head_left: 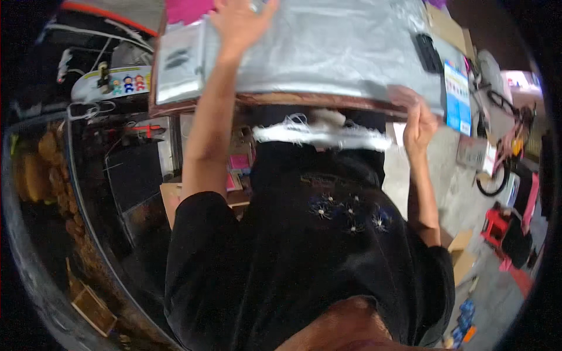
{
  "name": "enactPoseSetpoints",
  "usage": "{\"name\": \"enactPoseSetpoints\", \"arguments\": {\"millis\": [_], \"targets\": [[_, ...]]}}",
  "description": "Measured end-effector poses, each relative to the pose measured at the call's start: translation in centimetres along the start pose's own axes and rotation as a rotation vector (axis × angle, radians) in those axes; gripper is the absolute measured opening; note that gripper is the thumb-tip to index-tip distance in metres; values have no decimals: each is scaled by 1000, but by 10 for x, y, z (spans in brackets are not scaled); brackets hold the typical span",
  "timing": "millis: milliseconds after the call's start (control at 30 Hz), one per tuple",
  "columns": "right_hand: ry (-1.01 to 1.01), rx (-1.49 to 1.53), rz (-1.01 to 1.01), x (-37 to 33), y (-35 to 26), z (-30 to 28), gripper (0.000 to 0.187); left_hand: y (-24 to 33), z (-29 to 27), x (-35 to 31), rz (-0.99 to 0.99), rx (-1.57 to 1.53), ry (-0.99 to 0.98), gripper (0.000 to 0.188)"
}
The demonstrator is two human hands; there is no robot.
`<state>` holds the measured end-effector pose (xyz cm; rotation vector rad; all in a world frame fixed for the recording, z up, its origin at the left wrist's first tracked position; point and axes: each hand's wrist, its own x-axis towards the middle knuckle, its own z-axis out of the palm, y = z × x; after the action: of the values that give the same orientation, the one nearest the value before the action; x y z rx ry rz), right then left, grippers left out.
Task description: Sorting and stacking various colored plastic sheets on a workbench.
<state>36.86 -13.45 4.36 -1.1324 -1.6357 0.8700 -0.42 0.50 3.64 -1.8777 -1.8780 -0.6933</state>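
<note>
My left hand [242, 26] reaches over the far left of a table with a silver-grey cover [328, 50]. Its thumb and fingers are spread, and the top edge of the picture cuts off some fingertips. A bright pink sheet [186, 10] lies just left of it. Closer to me, at the table's left end, is a clear plastic bag [180, 61] with dark shapes in it. My right hand [418, 121] is at the front edge toward the right, its fingers smeared by motion. The nearest thing to it is a blue and white printed package [457, 96].
A black, oblong object [428, 52] and a cardboard piece [448, 26] lie on the table's right. A skateboard [111, 83] is at the left, beside a dark glass tank [88, 193]. On the right floor stand a bicycle [502, 149] and a red stool [494, 225].
</note>
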Motion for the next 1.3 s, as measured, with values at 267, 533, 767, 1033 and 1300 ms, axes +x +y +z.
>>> {"name": "enactPoseSetpoints", "arguments": {"millis": [267, 533, 767, 1033, 1300], "targets": [[-464, -611, 267, -65, 77, -55, 22, -86, 12, -27, -147, 151, -167, 44], [-333, -604, 359, -157, 163, -61, 29, 87, -93, -102, 120, -1048, -1180, 31], [-152, -556, 301, -166, 156, -71, 22, 150, 52, -228, 487, -767, -836, 25], [-162, -571, 257, -185, 162, -70, 18, 193, 108, -231, -63, -884, -1196, 19], [-92, -573, 292, -186, 165, -79, 16, 191, 101, -232, -93, -866, -1153, 21]]}}
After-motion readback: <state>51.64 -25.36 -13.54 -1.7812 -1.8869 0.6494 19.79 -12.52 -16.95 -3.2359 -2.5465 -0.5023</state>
